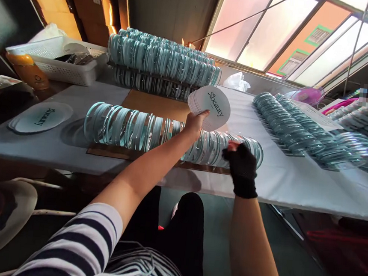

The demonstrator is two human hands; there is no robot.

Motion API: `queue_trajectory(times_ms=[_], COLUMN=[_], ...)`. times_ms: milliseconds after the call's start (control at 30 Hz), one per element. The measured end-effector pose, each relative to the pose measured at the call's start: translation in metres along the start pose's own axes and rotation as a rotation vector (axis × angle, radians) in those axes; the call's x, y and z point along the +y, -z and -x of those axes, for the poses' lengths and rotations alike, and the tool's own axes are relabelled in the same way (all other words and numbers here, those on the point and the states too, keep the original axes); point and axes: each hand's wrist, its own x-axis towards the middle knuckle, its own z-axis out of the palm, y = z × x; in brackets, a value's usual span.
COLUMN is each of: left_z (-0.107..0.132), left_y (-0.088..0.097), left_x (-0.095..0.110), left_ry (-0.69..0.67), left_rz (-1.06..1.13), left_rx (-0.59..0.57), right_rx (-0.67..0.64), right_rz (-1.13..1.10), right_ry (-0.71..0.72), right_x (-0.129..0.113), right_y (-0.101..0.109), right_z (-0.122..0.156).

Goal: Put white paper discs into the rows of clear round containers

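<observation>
My left hand (195,122) is closed on a fanned stack of round white cards (211,106) printed "Sbeauty", held up above the table. Below it a long row of clear round lids (133,127) stands on edge on a brown cardboard sheet (156,104). My right hand (241,166), in a black fingerless glove, rests at the right end of that row, fingers curled against the lids there. Whether it grips one I cannot make out.
More rows of lids are stacked at the back (161,58) and laid out on the right (297,130). A white basket (62,60) and an oval "Sbeauty" lid (40,117) sit on the left of the white table (295,186). Windows run behind.
</observation>
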Motion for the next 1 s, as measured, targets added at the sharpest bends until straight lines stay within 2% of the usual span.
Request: queue_trajectory(times_ms=[33, 67, 133, 200, 300, 333, 367, 433, 500, 567, 600, 633, 733, 833, 933, 1000], left_z=[0.004, 0.009, 0.021, 0.034, 0.046, 0.049, 0.052, 0.054, 0.05, 0.04, 0.033, 0.025, 0.004, -0.005, -0.002, 0.0], left_y=[0.001, 0.002, 0.005, 0.01, 0.016, 0.017, 0.018, 0.018, 0.016, 0.015, 0.015, 0.016, 0.022, 0.027, 0.027, 0.027], left_x=[0.002, 0.004, 0.011, 0.017, 0.022, 0.023, 0.024, 0.028, 0.035, 0.044, 0.048, 0.052, 0.054, 0.048, 0.042, 0.042], left_ry=[-0.004, -0.007, 0.0, -0.004, -0.048, -0.05, -0.038, 0.001, 0.011, -0.018, -0.034, -0.044, -0.014, 0.076, 0.109, 0.113], left_rz=[-0.019, -0.034, -0.053, -0.07, -0.147, -0.184, -0.211, -0.208, -0.14, -0.065, -0.039, -0.017, 0.01, 0.012, 0.03, 0.046], left_rx=[-0.017, -0.044, -0.125, -0.18, -0.143, -0.116, -0.106, -0.138, -0.148, -0.103, -0.077, -0.065, -0.08, -0.08, -0.076, -0.071], right_rx=[0.14, 0.217, 0.237, 0.241, 0.322, 0.328, 0.32, 0.341, 0.467, 0.57, 0.544, 0.459, 0.116, -0.05, -0.131, -0.168], right_rz=[0.021, 0.048, 0.143, 0.237, 0.332, 0.345, 0.348, 0.346, 0.372, 0.447, 0.495, 0.553, 0.688, 0.791, 0.829, 0.807], right_ry=[0.028, 0.036, 0.055, 0.145, 0.368, 0.393, 0.371, 0.227, 0.075, 0.014, 0.014, 0.025, 0.087, 0.04, -0.072, -0.05], right_x=[-0.002, -0.006, -0.013, -0.022, -0.039, -0.045, -0.051, -0.061, -0.07, -0.077, -0.08, -0.081, -0.082, -0.08, -0.078, -0.075], right_y=[0.002, 0.004, 0.004, -0.001, -0.017, -0.023, -0.027, -0.027, -0.015, 0.007, 0.018, 0.028, 0.037, 0.011, -0.03, -0.053], right_z=[-0.011, -0.022, -0.038, -0.042, -0.029, -0.023, -0.018, -0.009, 0.006, 0.032, 0.049, 0.066, 0.107, 0.113, 0.088, 0.07])
